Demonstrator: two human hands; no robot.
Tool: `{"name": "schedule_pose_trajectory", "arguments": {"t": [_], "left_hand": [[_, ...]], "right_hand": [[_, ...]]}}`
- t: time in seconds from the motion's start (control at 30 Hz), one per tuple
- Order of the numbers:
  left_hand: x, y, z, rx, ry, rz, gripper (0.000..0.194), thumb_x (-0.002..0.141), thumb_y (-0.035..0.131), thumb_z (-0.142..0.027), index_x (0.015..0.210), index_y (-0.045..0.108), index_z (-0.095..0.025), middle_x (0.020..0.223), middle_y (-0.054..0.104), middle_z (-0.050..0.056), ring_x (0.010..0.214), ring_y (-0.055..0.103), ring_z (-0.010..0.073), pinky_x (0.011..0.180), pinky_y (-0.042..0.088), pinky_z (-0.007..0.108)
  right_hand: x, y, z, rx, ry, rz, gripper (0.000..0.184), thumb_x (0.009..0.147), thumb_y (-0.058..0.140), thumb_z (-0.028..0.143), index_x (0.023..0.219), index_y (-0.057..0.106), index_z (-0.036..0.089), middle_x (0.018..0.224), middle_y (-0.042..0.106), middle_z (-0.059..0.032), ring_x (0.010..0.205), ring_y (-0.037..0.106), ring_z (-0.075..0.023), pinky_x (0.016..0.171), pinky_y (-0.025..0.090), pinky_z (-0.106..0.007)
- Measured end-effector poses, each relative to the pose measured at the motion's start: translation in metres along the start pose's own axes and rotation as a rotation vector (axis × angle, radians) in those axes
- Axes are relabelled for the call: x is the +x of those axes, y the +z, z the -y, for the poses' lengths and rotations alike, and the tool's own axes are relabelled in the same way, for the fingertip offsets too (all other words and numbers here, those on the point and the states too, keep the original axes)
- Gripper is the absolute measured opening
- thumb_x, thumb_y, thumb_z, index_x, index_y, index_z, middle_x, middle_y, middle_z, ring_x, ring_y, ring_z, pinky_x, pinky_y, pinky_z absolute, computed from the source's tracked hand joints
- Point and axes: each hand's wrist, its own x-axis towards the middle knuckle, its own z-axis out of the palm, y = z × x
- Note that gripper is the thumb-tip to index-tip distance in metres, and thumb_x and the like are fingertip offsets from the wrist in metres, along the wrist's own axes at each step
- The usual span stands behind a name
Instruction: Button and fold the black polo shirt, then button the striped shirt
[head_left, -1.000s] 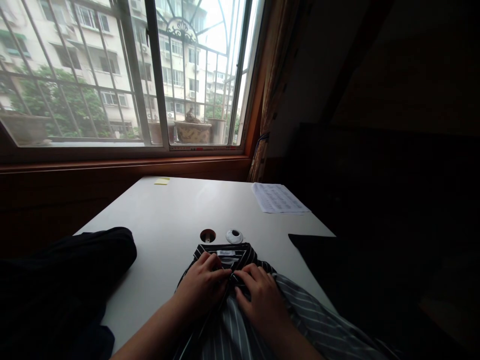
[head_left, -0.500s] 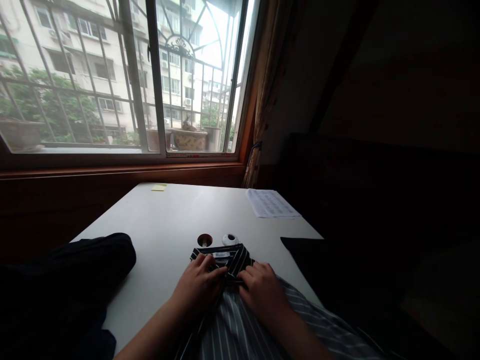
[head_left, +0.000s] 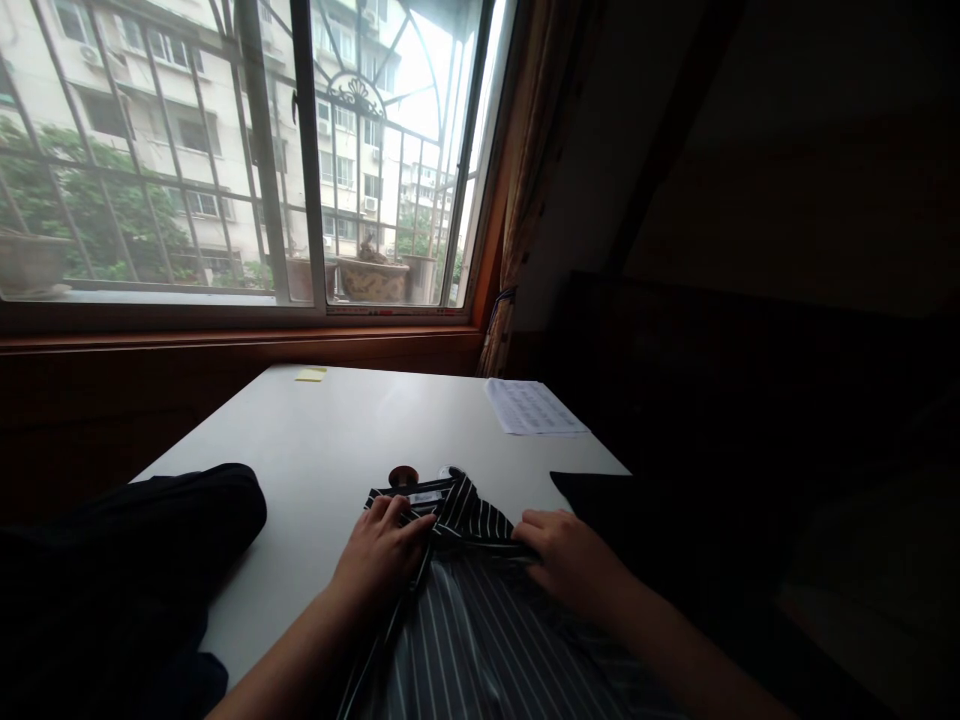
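A dark shirt with white stripes [head_left: 457,630] lies on the white table [head_left: 360,420], its collar toward the window and a pale label showing inside the neck. My left hand [head_left: 386,550] is closed on the left side of the collar, fingertips over the cloth. Farther right, my right hand [head_left: 570,555] pinches the shirt near the shoulder, and the cloth between the two hands is drawn out sideways. The palms and the undersides of the fingers are hidden.
Dark cloth [head_left: 202,510] is heaped on the table's left side. Another dark item [head_left: 592,500] covers the right edge. Printed sheets [head_left: 532,407] and a yellow sticky note [head_left: 310,375] lie at the back. A round hole [head_left: 403,476] opens just beyond the collar.
My right hand has moved right from the collar front to the shoulder, pulling the cloth outward. My left hand has stayed at the collar, which has shifted slightly left in view.
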Motion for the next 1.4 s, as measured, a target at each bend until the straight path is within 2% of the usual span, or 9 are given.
{"name": "schedule_pose_trajectory", "arguments": {"t": [0.27,0.37,0.5,0.67,0.87,0.97,1.13,1.27,1.4], "left_hand": [[0.000,0.000,0.003,-0.062,-0.057,0.070,0.044,0.095,0.050,-0.026,0.134,0.056,-0.045,0.130,0.052,0.005,0.121,0.042,0.0307,0.103,0.039,0.049],[0.000,-0.001,0.003,-0.074,-0.076,0.096,0.049,0.094,0.049,-0.021,0.135,0.055,-0.046,0.132,0.051,0.004,0.123,0.040,0.0296,0.106,0.036,0.047],[-0.001,-0.002,0.001,-0.074,-0.092,0.099,0.049,0.093,0.051,-0.021,0.135,0.055,-0.045,0.133,0.050,0.004,0.124,0.039,0.0294,0.107,0.035,0.047],[-0.002,-0.003,-0.001,-0.063,-0.067,0.039,0.043,0.095,0.050,-0.026,0.134,0.057,-0.041,0.129,0.052,0.006,0.121,0.041,0.0305,0.104,0.038,0.050],[-0.002,-0.003,-0.002,-0.072,-0.040,0.020,0.044,0.092,0.054,-0.030,0.134,0.057,-0.038,0.129,0.052,0.007,0.122,0.041,0.0314,0.105,0.038,0.052],[-0.002,-0.002,-0.002,-0.074,-0.035,0.028,0.045,0.091,0.056,-0.031,0.136,0.056,-0.039,0.130,0.052,0.007,0.123,0.041,0.0319,0.105,0.037,0.053],[-0.002,0.000,-0.002,-0.044,-0.037,0.026,0.047,0.090,0.057,-0.030,0.136,0.055,-0.039,0.130,0.052,0.007,0.123,0.041,0.0322,0.104,0.037,0.052],[-0.003,-0.001,-0.002,-0.030,-0.018,0.022,0.046,0.091,0.056,-0.029,0.137,0.055,-0.038,0.130,0.052,0.007,0.123,0.040,0.0315,0.105,0.037,0.052],[-0.002,-0.002,-0.001,-0.044,-0.012,0.013,0.044,0.093,0.054,-0.027,0.136,0.056,-0.038,0.128,0.053,0.006,0.120,0.041,0.0298,0.105,0.037,0.050]], "right_hand": [[-0.025,0.019,0.047,0.101,-0.072,0.098,0.023,0.081,0.058,0.017,0.101,0.065,0.024,0.099,0.065,-0.0017,0.088,0.061,-0.0193,0.077,0.042,-0.031],[-0.029,0.018,0.061,0.098,-0.119,0.135,0.009,0.083,0.060,0.024,0.091,0.065,0.021,0.101,0.065,-0.0036,0.096,0.058,-0.0223,0.085,0.043,-0.036],[-0.035,0.003,0.072,0.194,-0.157,0.171,0.009,0.080,0.067,0.028,0.084,0.066,0.020,0.112,0.062,-0.0053,0.109,0.053,-0.0246,0.096,0.041,-0.037],[-0.046,-0.015,0.085,0.335,-0.098,0.327,0.014,0.080,0.063,0.018,0.092,0.067,0.023,0.102,0.067,-0.0013,0.086,0.064,-0.0173,0.072,0.046,-0.024],[-0.054,-0.018,0.089,0.508,-0.258,0.471,0.023,0.084,0.060,0.015,0.098,0.073,0.028,0.090,0.073,0.0017,0.079,0.067,-0.0159,0.065,0.044,-0.022],[-0.044,-0.012,0.081,0.618,-0.220,0.378,0.012,0.087,0.062,0.024,0.092,0.073,0.026,0.080,0.071,0.0027,0.068,0.063,-0.0132,0.060,0.041,-0.021],[-0.004,0.009,0.075,0.546,0.032,0.057,0.014,0.088,0.061,0.033,0.082,0.065,0.020,0.079,0.066,0.0002,0.070,0.058,-0.0144,0.060,0.038,-0.025],[0.017,0.036,0.085,0.395,0.123,-0.003,0.022,0.081,0.067,0.039,0.087,0.058,0.020,0.089,0.064,-0.0026,0.075,0.058,-0.0174,0.061,0.037,-0.027],[0.018,0.062,0.095,0.287,0.145,-0.077,0.026,0.081,0.064,0.038,0.096,0.054,0.021,0.101,0.061,-0.0055,0.088,0.059,-0.0217,0.070,0.041,-0.031]]}}
